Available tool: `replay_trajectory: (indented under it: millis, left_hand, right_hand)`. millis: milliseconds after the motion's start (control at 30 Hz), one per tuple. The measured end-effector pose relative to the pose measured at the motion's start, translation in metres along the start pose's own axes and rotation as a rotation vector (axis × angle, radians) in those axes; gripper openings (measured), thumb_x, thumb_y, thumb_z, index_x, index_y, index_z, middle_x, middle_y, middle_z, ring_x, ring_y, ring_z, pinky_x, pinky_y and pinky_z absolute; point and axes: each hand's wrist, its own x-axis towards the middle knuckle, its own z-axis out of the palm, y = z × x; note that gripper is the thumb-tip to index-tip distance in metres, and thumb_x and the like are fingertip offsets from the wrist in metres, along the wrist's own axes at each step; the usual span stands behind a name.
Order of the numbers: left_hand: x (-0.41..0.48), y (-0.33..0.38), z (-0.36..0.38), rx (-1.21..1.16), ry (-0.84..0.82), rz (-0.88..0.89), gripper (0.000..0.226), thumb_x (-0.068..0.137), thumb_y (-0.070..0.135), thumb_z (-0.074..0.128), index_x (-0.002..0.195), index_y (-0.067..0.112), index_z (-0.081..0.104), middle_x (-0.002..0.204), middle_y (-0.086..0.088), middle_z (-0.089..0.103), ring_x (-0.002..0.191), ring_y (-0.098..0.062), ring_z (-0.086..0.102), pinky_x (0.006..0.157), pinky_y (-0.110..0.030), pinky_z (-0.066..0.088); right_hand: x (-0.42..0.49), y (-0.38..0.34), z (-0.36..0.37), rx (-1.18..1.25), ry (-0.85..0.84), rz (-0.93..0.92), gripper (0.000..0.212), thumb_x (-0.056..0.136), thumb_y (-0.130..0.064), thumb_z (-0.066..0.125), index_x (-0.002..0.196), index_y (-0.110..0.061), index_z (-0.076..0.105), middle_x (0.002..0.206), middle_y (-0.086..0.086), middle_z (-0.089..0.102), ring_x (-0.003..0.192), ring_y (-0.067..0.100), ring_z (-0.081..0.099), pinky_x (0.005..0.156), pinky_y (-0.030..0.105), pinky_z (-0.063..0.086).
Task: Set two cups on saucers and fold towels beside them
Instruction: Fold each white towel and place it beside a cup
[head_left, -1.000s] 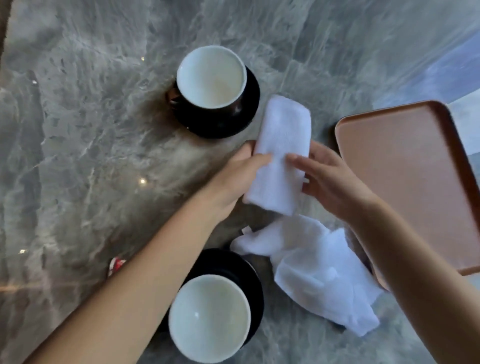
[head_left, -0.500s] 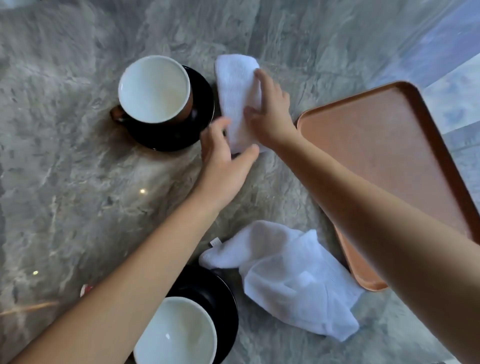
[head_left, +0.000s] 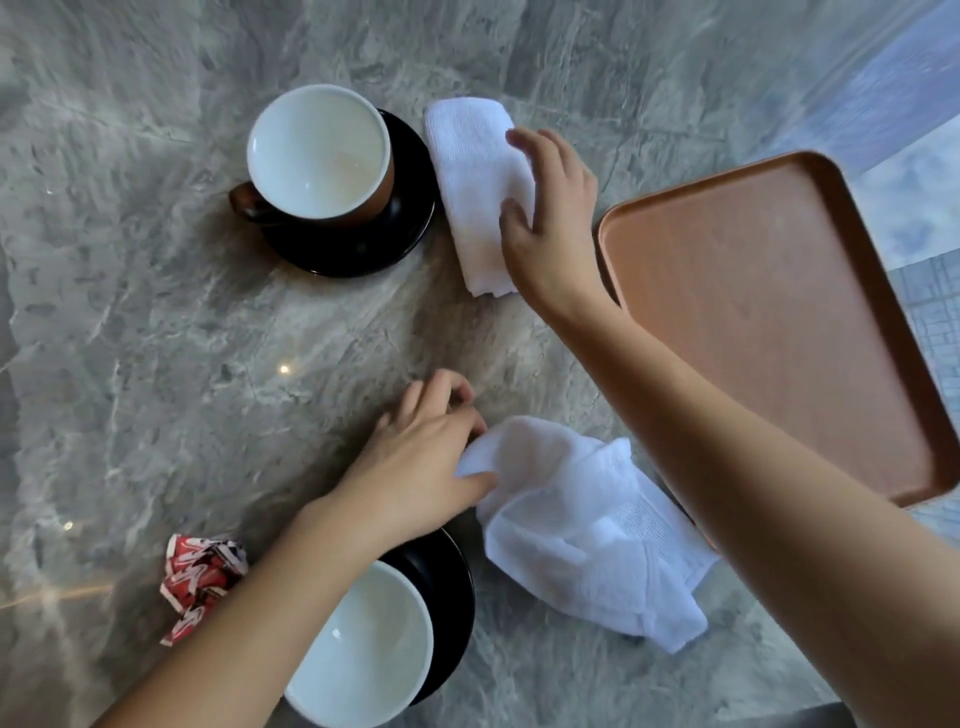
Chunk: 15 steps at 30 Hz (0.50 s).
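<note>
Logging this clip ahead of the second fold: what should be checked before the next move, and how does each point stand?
1. The far cup sits on the far saucer: ok.
2. The near cup sits on the near saucer: ok.
3. The folded towel lies beside the far saucer: ok.
4. The loose towel is folded: not ok, crumpled.
5. The left hand grips the loose towel: ok, at its edge.
6. The right hand is free: not ok, it rests on the folded towel.

Right hand (head_left: 551, 221) on folded towel (head_left: 470, 166); left hand (head_left: 421, 470) grips crumpled towel (head_left: 587, 540).
</note>
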Motion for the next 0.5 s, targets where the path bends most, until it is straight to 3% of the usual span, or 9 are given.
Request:
replay_trajectory:
  millis: [67, 167, 233, 333, 400, 500]
  left_hand:
    - [0.002, 0.001, 0.005, 0.045, 0.046, 0.002, 0.025, 0.079, 0.039, 0.056, 0.101, 0.027, 0.055, 0.127, 0.012, 0.022, 0.118, -0.012, 0.025, 0.090, -0.032, 0.030]
    - [0.004, 0.003, 0.001, -0.059, 0.068, -0.012, 0.019, 0.079, 0.028, 0.054, 0.096, 0.019, 0.051, 0.123, 0.003, 0.042, 0.115, -0.020, 0.038, 0.091, -0.037, 0.040]
    - [0.005, 0.004, -0.010, -0.249, 0.120, -0.023, 0.015, 0.076, 0.017, 0.053, 0.091, 0.014, 0.051, 0.099, -0.007, 0.059, 0.098, -0.029, 0.056, 0.080, -0.042, 0.049]
    - [0.003, -0.005, -0.028, -0.400, 0.223, -0.028, 0.019, 0.075, 0.007, 0.051, 0.076, 0.026, 0.051, 0.072, 0.004, 0.058, 0.071, -0.017, 0.056, 0.058, -0.024, 0.044]
    - [-0.002, -0.013, -0.040, -0.402, 0.267, -0.002, 0.024, 0.073, 0.006, 0.052, 0.068, 0.029, 0.048, 0.064, 0.008, 0.053, 0.064, -0.010, 0.049, 0.053, -0.024, 0.036]
    - [-0.014, -0.026, -0.051, -0.455, 0.301, 0.018, 0.015, 0.076, 0.011, 0.056, 0.073, 0.025, 0.051, 0.069, 0.006, 0.057, 0.068, -0.013, 0.051, 0.062, -0.033, 0.042]
  right_hand:
    - [-0.020, -0.007, -0.003, 0.053, 0.013, -0.085, 0.041, 0.082, -0.001, 0.047, 0.121, -0.009, 0.054, 0.125, 0.005, 0.056, 0.118, 0.022, 0.046, 0.101, 0.029, 0.034]
    - [-0.042, -0.014, -0.010, 0.221, -0.348, 0.026, 0.023, 0.087, 0.001, 0.053, 0.108, -0.003, 0.061, 0.102, 0.004, 0.064, 0.094, 0.013, 0.058, 0.088, 0.028, 0.045]
    - [-0.054, -0.014, -0.017, 0.314, -0.621, 0.112, 0.021, 0.090, -0.004, 0.058, 0.110, 0.001, 0.059, 0.101, 0.011, 0.065, 0.091, 0.015, 0.059, 0.086, 0.028, 0.047]
    - [-0.065, -0.018, -0.029, 0.180, -0.890, 0.085, 0.028, 0.088, -0.017, 0.063, 0.111, -0.001, 0.059, 0.097, 0.010, 0.070, 0.086, 0.015, 0.065, 0.077, 0.029, 0.053]
    - [-0.068, -0.022, -0.031, 0.043, -0.932, 0.047, 0.028, 0.085, -0.022, 0.068, 0.108, -0.009, 0.060, 0.078, -0.006, 0.065, 0.066, -0.001, 0.057, 0.062, 0.015, 0.044]
    - [-0.068, -0.034, -0.028, -0.058, -0.878, 0.009, 0.019, 0.082, -0.024, 0.071, 0.096, -0.018, 0.060, 0.068, -0.014, 0.054, 0.056, -0.003, 0.047, 0.056, 0.012, 0.037]
